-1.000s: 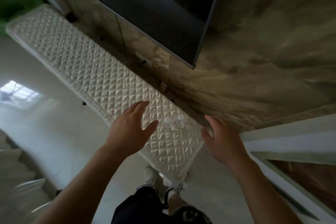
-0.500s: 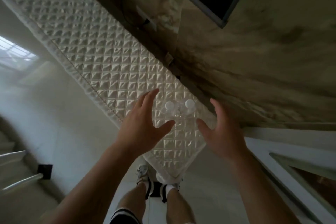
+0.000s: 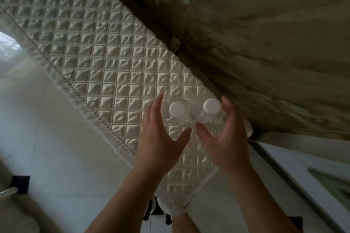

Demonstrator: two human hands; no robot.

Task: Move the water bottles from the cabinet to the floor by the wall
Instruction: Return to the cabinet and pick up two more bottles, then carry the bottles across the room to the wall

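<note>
Bottles [image 3: 193,113] stand side by side on the quilted cabinet top [image 3: 106,66] near the wall, and I have my left hand [image 3: 161,138] and right hand [image 3: 225,138] spread wide around them, gripping nothing yet; next I'd close in and lift.

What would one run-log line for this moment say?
stage: reaching | left hand: open, beside left bottle | right hand: open, beside right bottle | bottles: upright on quilted cover
</note>
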